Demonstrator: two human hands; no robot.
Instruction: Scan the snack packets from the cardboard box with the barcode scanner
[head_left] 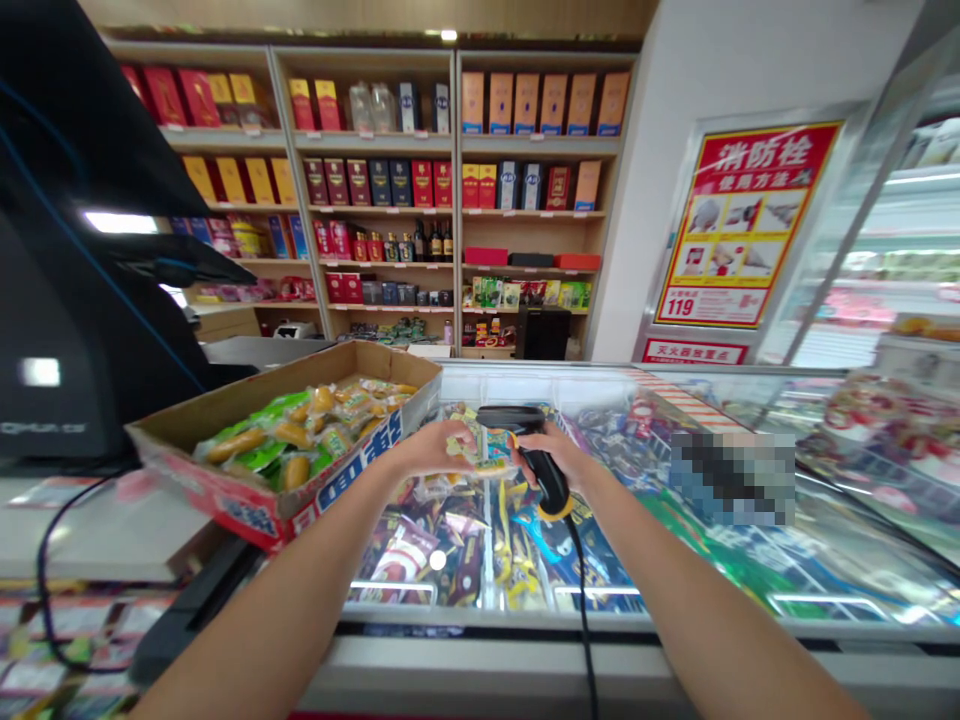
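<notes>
The pale surface (97,535) carries one open cardboard box (217,505). To the left of this box, a black terminal (56,380) stands on the same surface. To the right of the box, the freezer (420,660) holds many colourful packets (409,550).

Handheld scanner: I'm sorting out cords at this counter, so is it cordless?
No, a black cable runs down from the lower end of the handheld scanner.
</notes>
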